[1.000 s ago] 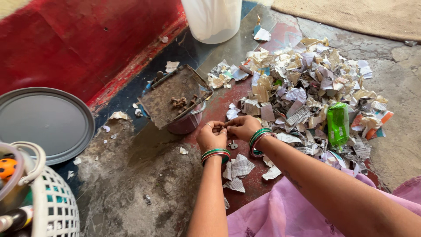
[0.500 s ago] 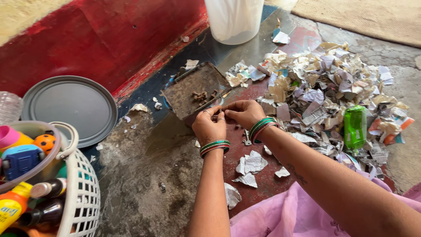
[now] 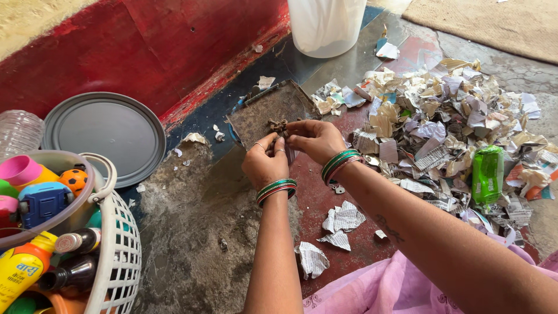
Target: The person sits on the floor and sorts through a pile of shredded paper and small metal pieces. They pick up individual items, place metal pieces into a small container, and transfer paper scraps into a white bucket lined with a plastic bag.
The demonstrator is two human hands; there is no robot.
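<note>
Near the centre of the frame, a little above the middle, the person's left hand (image 3: 265, 164) and right hand (image 3: 314, 139) meet over the near edge of a rusty, flat metal tray (image 3: 256, 116) that lies on the floor. Both hands' fingertips are pinched together on something small and dark; just beyond them a little cluster of rusty metal bits (image 3: 278, 125) sits on the tray. Whether the pinched piece belongs to that cluster cannot be told, because the fingers cover it.

Judged from their look, the bits are hard, stiff and light, with rough corroded surfaces that should not slip but may shed grit or have sharp edges. A fingertip pinch across the narrow sides seems the natural hold; they are too small for a full-hand grasp. The tray looks thin and rigid, best taken at its raised rim.

The shape of each bit is hard to make out at this size. What supports the tray underneath is hidden by the hands. In the right half of the frame a heap of torn paper scraps (image 3: 442, 122) partly buries a green packet (image 3: 487, 174). At the lower left a white basket (image 3: 119, 261) of bottles and toys is cut off by the frame edge, and the white container (image 3: 325, 26) at the top is cropped too.
</note>
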